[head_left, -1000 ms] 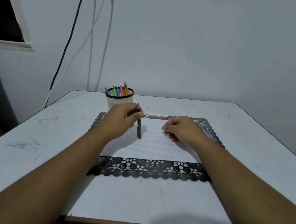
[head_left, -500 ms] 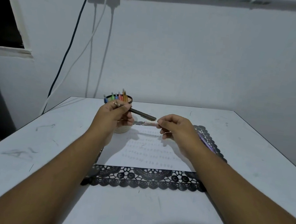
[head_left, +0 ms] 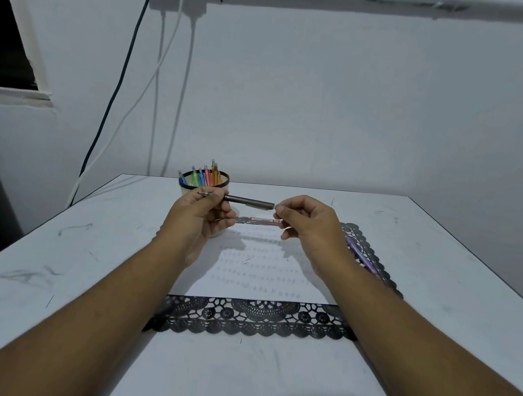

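My left hand (head_left: 201, 220) grips a dark grey pen (head_left: 248, 201) and holds it level above the table, its thin tip poking out to the left of my fingers. My right hand (head_left: 307, 227) is raised opposite, with thumb and forefinger pinching the pen's right end. Just below the pen, a pinkish pen (head_left: 264, 221) lies on the far edge of the black lace mat (head_left: 250, 321). A white sheet (head_left: 262, 272) with rows of small marks covers the mat's middle.
A cup (head_left: 190, 190) holding several coloured pens stands behind my left hand. A purple pen (head_left: 362, 256) lies on the mat's right side, partly under my right wrist. The white table (head_left: 52, 272) meets the wall at the back, where cables (head_left: 117, 86) hang.
My left hand raised the dark pen from standing tip-down on the sheet to level in the air. My right hand left the pinkish pen and rose to the dark pen's end.
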Demonstrator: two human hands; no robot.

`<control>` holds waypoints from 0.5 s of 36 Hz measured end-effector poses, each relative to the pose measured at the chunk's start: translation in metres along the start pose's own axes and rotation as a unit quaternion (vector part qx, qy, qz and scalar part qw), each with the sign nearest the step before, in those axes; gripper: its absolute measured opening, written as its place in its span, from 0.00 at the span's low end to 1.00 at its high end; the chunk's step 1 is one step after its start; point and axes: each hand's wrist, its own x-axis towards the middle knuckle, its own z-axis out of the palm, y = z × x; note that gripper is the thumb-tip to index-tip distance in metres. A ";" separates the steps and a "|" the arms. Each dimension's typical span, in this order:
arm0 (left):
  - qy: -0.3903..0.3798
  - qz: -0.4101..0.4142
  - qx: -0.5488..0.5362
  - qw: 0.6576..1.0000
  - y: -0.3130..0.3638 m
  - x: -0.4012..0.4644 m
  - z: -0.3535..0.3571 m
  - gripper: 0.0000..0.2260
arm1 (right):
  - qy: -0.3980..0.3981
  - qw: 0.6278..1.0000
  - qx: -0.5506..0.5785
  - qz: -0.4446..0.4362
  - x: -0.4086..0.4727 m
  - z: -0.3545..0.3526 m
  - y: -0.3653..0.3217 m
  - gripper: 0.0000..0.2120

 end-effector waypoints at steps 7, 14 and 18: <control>-0.014 -0.016 -0.019 1.000 -0.001 0.001 0.000 0.05 | 0.020 0.999 -0.021 -0.023 0.000 0.001 -0.001 0.05; -0.028 0.008 -0.004 1.000 -0.003 -0.001 0.001 0.04 | 0.018 0.997 0.051 0.047 0.000 0.002 -0.004 0.07; -0.029 0.030 0.012 0.999 -0.003 -0.001 0.002 0.04 | 0.015 0.998 0.031 0.050 0.002 0.000 -0.005 0.08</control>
